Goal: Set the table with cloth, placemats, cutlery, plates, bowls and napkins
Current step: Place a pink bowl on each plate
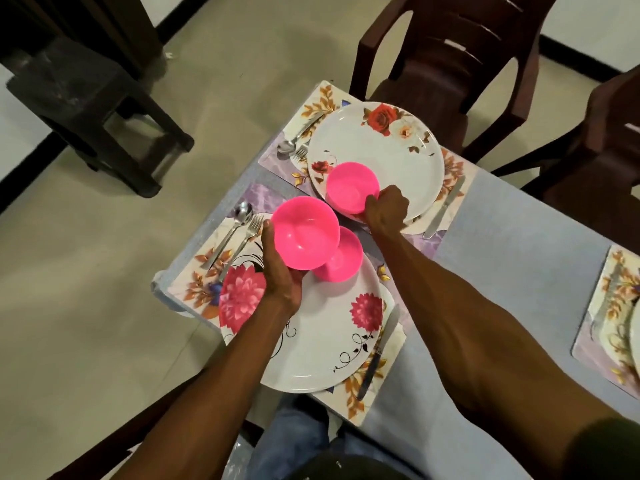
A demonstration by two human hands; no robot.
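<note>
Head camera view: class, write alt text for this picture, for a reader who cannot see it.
A person's right hand sets a pink bowl on a rose-patterned plate, while the left hand holds another pink bowl above a third bowl on the nearer plate. Both plates sit on floral placemats with cutlery alongside.

Glossy pink plastic bowl point(304, 233)

Two placemats side by side at tabletop point(502, 258) corner, a plate on each: near plate point(322, 344), far plate point(391, 150). Spoon and fork left of each plate, knife right. Bowl point(341, 259) on near plate, another bowl point(351, 187) on far plate. Chair point(446, 64) behind.
</note>
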